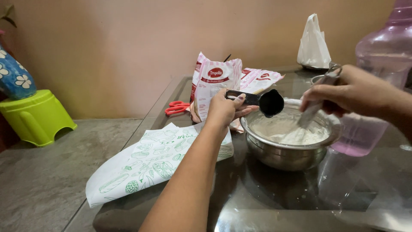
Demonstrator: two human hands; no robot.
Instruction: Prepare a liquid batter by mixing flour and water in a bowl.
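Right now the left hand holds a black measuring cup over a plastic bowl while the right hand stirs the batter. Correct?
Not quite: the head view shows the bowl is shiny metal. The left hand does hold the black measuring cup over it while the right hand stirs the batter.

Head view, looking down, near the table (pixel 274 206)

black measuring cup (pixel 271 103), silver steel bowl (pixel 288 151), red scissors (pixel 177 107), white paper with green drawings (pixel 148 165), lime-green stool (pixel 35 116)

1. Left hand (pixel 223 108): bare, no ring or band on the fingers (pixel 240 99); the forearm behind them is unsleeved.
2. Right hand (pixel 354 91): bare too; its fingers are slightly blurred, seemingly ringless, wrist uncovered.
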